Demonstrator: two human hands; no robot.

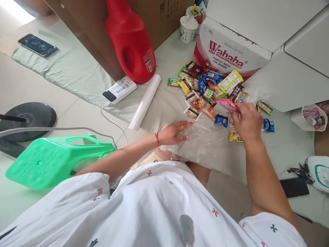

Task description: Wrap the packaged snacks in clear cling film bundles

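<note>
- Right-hand fingers: closed in a pinch on one end of a pink packet [224, 103]. The right hand [248, 121] holds the packet at the near edge of the snack pile.
- Left-hand fingers: extended, thumb set apart. The left hand [173, 133] lies on a clear plastic bag [205, 142]; whether it grips the film cannot be told.
- Beside the right hand: one blue packet [268, 125] to its right, another to its left, and a small yellow packet [234, 136] near the wrist.
- Beyond both hands: the snack pile [214, 77], mixed wrapped pieces heaped on a pale sheet [164, 94].
- Behind the pile: a Wahaha water box [228, 51]; a paper cup [189, 32] stands near its left side.
- Left of the pile: a white roll [145, 103], a power bank [122, 88] with cable, and a red jug [140, 44].
- Beside the left forearm: a green plastic container [38, 163], lying on its side.
</note>
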